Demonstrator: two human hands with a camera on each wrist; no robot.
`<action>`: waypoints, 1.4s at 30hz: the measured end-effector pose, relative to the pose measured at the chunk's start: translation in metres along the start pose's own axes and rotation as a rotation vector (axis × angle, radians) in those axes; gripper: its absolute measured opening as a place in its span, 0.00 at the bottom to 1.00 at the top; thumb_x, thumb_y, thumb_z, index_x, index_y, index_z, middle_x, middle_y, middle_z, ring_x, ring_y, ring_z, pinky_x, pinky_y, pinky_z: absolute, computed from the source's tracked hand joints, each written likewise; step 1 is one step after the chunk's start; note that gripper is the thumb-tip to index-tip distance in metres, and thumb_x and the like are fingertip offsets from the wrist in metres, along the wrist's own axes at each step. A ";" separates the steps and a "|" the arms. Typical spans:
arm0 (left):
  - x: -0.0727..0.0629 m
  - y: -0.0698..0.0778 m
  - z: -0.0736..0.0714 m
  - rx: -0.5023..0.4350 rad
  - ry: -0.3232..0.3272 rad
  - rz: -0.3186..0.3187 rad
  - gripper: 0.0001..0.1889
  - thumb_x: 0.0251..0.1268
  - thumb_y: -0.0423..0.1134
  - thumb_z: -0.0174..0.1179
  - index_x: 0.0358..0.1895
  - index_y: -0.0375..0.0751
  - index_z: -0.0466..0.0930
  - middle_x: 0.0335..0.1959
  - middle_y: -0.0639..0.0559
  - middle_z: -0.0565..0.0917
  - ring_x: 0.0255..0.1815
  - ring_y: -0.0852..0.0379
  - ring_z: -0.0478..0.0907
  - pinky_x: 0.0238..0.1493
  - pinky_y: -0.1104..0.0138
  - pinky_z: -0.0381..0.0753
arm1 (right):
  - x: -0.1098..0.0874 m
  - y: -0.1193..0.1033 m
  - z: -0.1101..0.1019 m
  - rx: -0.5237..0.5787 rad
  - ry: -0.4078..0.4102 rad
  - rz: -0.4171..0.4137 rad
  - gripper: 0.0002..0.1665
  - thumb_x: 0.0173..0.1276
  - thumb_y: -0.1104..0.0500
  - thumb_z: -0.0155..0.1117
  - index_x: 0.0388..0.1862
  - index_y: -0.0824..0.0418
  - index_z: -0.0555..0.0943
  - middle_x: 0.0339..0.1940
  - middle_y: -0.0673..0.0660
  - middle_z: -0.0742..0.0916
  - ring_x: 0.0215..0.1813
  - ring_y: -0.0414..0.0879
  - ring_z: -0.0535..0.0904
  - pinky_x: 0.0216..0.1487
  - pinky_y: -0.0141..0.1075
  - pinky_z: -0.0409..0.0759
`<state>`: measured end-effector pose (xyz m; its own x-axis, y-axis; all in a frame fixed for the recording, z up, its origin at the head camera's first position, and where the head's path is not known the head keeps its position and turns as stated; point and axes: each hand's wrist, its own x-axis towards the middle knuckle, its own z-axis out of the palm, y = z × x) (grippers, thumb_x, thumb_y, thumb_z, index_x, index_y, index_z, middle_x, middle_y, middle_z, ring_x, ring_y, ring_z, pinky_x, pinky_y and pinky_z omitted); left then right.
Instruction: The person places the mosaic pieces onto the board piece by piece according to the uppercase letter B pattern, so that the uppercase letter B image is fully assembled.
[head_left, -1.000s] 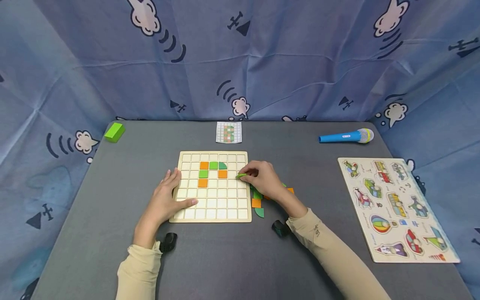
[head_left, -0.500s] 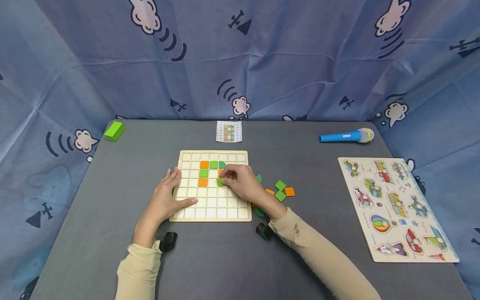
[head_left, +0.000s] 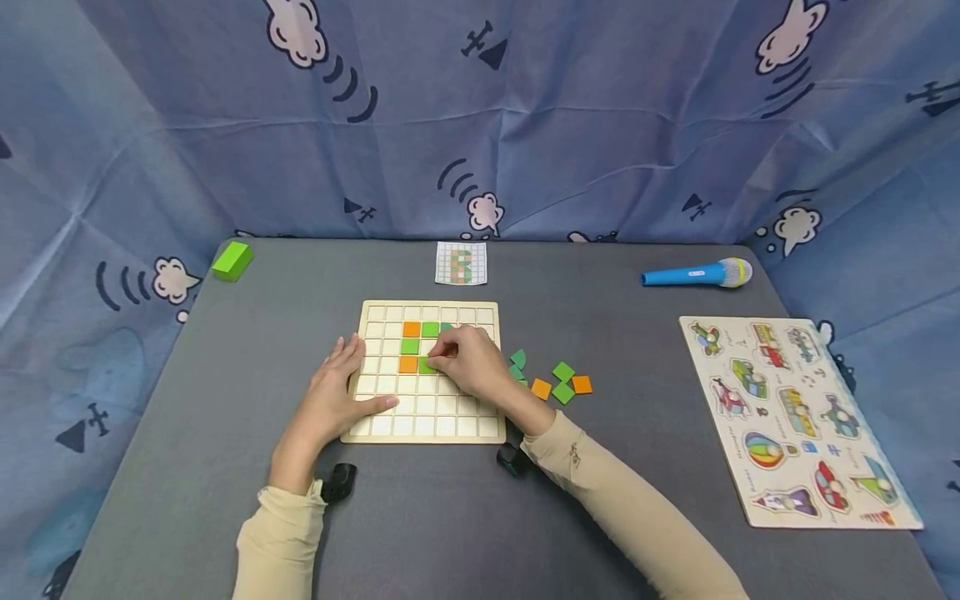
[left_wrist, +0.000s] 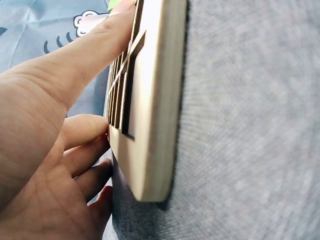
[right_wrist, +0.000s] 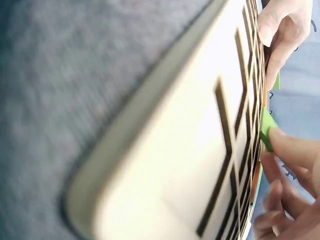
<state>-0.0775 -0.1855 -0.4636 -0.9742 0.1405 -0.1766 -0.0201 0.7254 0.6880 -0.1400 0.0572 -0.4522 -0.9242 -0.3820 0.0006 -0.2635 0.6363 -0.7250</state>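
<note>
The left hand (head_left: pixel 330 392) is lying open along the left side of the grid board (head_left: pixel 431 438), with its fingers extending beside the edge and its thumb reaching over the near cells; it is holding no tile. The right hand (head_left: pixel 474 362) is working over the middle of the board and is pinching a light-green square tile (right_wrist: pixel 268 125) between thumb and fingertips, the remaining fingers curling behind. The held tile is tilting at the board surface, directly right of the lower orange tile (head_left: pixel 408 365); whether it is seating in a cell cannot be told. Above that orange tile, a green tile (head_left: pixel 410 347) and an upper orange tile (head_left: pixel 412 329) are occupying the same column. A second green tile (head_left: pixel 430 330) is adjoining the upper orange one on the right, and a dark-green quarter-round tile (head_left: pixel 446 327) is showing partly beside the right hand. Loose tiles (head_left: pixel 563 393), orange and green, are lying on the desk (head_left: pixel 600 325) right of the board, some partly hidden by the right arm. A pattern card (head_left: pixel 461 263) is lying beyond the board, a green block (head_left: pixel 232 261) is standing at the far left corner, and a toy microphone (head_left: pixel 693 274) is lying at the far right. A vehicle puzzle board (head_left: pixel 765 437) is occupying the right side.
</note>
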 end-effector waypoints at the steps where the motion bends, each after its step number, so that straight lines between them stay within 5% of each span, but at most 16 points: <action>1: 0.000 0.000 0.000 -0.001 0.001 0.000 0.59 0.60 0.54 0.78 0.85 0.32 0.51 0.89 0.38 0.48 0.90 0.35 0.40 0.85 0.35 0.47 | 0.000 -0.001 0.000 -0.028 0.002 -0.001 0.04 0.68 0.59 0.79 0.32 0.55 0.93 0.36 0.50 0.88 0.40 0.43 0.82 0.41 0.35 0.81; 5: -0.001 0.001 0.000 -0.003 -0.001 -0.001 0.59 0.61 0.54 0.78 0.85 0.31 0.51 0.89 0.38 0.48 0.90 0.35 0.40 0.85 0.35 0.46 | -0.001 0.001 -0.002 -0.095 -0.005 -0.004 0.02 0.68 0.58 0.79 0.35 0.55 0.95 0.41 0.50 0.86 0.45 0.46 0.81 0.43 0.38 0.81; 17: 0.000 0.002 0.002 -0.004 0.009 -0.002 0.60 0.59 0.54 0.80 0.84 0.31 0.51 0.88 0.38 0.49 0.90 0.35 0.41 0.85 0.35 0.49 | -0.027 0.035 -0.036 -0.058 -0.105 -0.072 0.13 0.69 0.60 0.76 0.51 0.58 0.92 0.48 0.55 0.86 0.50 0.49 0.76 0.51 0.40 0.76; 21: 0.000 0.003 0.002 -0.005 0.010 0.003 0.60 0.59 0.53 0.80 0.84 0.31 0.52 0.88 0.38 0.49 0.90 0.35 0.41 0.84 0.35 0.49 | -0.034 0.051 -0.054 -0.074 -0.091 -0.044 0.14 0.67 0.60 0.78 0.51 0.58 0.90 0.48 0.56 0.85 0.51 0.51 0.73 0.53 0.44 0.74; 29: 0.000 0.002 0.002 0.003 0.008 0.003 0.60 0.59 0.54 0.79 0.85 0.32 0.51 0.88 0.38 0.49 0.90 0.35 0.40 0.85 0.35 0.49 | -0.044 0.074 -0.088 -0.017 -0.207 0.045 0.25 0.67 0.59 0.79 0.62 0.62 0.84 0.58 0.62 0.82 0.58 0.56 0.74 0.61 0.51 0.76; 42: 0.002 0.000 0.002 0.000 0.008 0.013 0.60 0.58 0.56 0.79 0.84 0.30 0.52 0.88 0.38 0.49 0.90 0.34 0.40 0.84 0.34 0.48 | -0.046 0.085 -0.090 -0.028 -0.135 0.059 0.14 0.71 0.65 0.74 0.54 0.61 0.88 0.48 0.58 0.83 0.46 0.50 0.76 0.52 0.43 0.77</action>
<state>-0.0791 -0.1840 -0.4660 -0.9762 0.1442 -0.1618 -0.0075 0.7236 0.6902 -0.1453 0.1891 -0.4520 -0.8932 -0.4288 -0.1352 -0.2193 0.6779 -0.7016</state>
